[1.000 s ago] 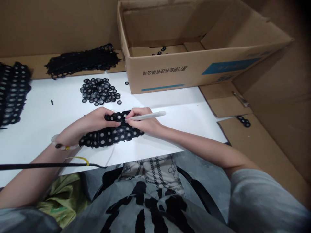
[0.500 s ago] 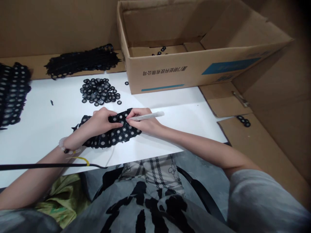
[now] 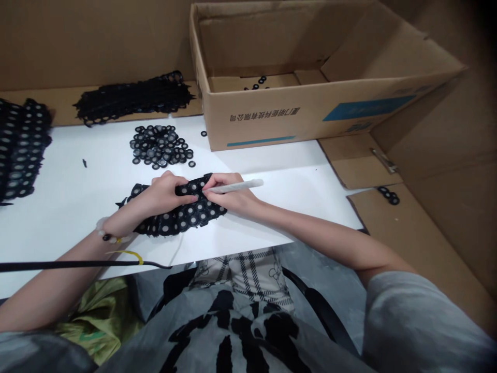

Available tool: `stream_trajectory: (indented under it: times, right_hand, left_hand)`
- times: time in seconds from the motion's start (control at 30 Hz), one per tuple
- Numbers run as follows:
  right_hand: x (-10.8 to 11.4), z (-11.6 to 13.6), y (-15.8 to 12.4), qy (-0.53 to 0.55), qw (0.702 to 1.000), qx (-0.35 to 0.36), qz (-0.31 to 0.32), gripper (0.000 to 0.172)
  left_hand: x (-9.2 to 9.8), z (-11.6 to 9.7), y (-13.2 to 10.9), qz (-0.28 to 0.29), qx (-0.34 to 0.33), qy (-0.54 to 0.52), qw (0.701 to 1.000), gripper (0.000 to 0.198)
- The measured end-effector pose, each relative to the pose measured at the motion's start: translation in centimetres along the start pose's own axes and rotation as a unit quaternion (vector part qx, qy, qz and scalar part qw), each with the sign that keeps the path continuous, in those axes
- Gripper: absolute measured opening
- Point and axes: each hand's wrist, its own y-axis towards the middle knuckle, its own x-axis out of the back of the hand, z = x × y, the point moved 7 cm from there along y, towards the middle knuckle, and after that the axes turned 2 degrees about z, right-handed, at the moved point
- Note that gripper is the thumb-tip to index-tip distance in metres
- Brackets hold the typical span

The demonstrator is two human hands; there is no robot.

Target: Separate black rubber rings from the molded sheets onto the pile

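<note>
A black sheet of joined ring-shaped parts (image 3: 190, 212), with pale round centres, lies on the white tabletop. My left hand (image 3: 165, 194) grips it from the left, thumb across its upper face and fingers over its far edge. Between the fingers of my right hand (image 3: 229, 194) is a white pen-shaped tool (image 3: 243, 185). Its tip end meets the sheet near its upper right corner, largely hidden by my fingertips. Just beyond my hands sits a heap of loose black rings (image 3: 159, 145).
A large open cardboard box (image 3: 264, 116) stands at the back right, a few rings inside. Stacked black sheets (image 3: 134, 98) lie behind the heap, with more sheets (image 3: 25, 150) at far left. A black rod (image 3: 70, 264) crosses the near left edge. Several rings (image 3: 388, 195) lie on cardboard at right.
The view has shifted very slightly. Both hands, the sheet and the pen-shaped tool keep almost the same position.
</note>
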Motion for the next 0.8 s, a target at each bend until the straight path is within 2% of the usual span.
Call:
stream_trajectory:
  times: [0.23,0.33,0.43,0.53,0.7,0.8]
  right_hand:
    - [-0.4,0.4,-0.1,-0.044,0.999,0.025,0.001,0.008]
    - [-0.3,0.1,-0.1,-0.014,1.000,0.010,0.011,0.009]
    - [0.7,0.2,0.0,0.018,0.999,0.016,-0.027,0.009]
    - [1.5,0.2,0.1,0.019,0.998,0.023,-0.062,0.005]
    - [0.8,-0.2,0.3,0.047,0.999,-0.011,0.003,0.012]
    - [0.4,-0.2,0.1,0.048,0.998,-0.015,0.024,0.018]
  left_hand:
    - [0.0,0.1,0.3,0.013,-0.059,-0.061,0.996,0.035]
    - [0.1,0.1,0.2,0.051,-0.070,-0.052,0.995,0.035]
    - [0.3,0.4,0.1,0.092,-0.066,-0.028,0.993,0.033]
    - [0.8,0.8,0.2,0.087,-0.050,-0.023,0.995,0.028]
    - [0.6,0.3,0.2,0.099,-0.045,-0.061,0.992,0.028]
    - [0.6,-0.2,0.0,0.076,-0.054,-0.038,0.995,0.032]
